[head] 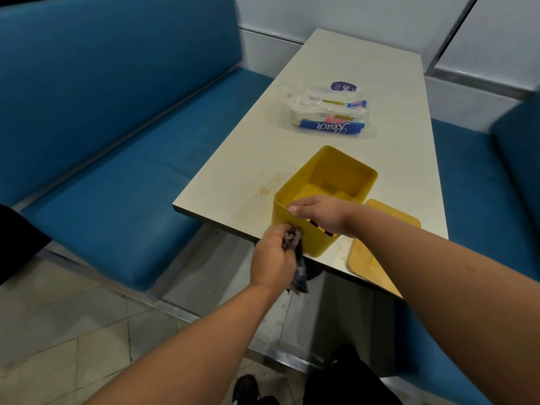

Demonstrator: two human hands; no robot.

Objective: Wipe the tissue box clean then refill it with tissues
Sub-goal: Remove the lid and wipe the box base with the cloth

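Note:
A yellow tissue box [336, 176] stands open and empty at the near end of the white table [394, 159]. My right hand [318, 213] grips its near rim, fingers over the front wall. My left hand [274, 255] is closed on a dark cloth [299, 270], pressing it against the box's near outer wall at the table edge. The box's yellow lid [371, 258] lies flat to the right of the box, partly under my right forearm. A plastic pack of paper tissues [330, 112] lies farther along the table.
Blue padded benches [117, 141] flank the table on both sides. A white wall panel [321, 13] closes the far end. Brownish stains mark the tabletop left of the box. Tiled floor [58, 331] and my dark shoes show below.

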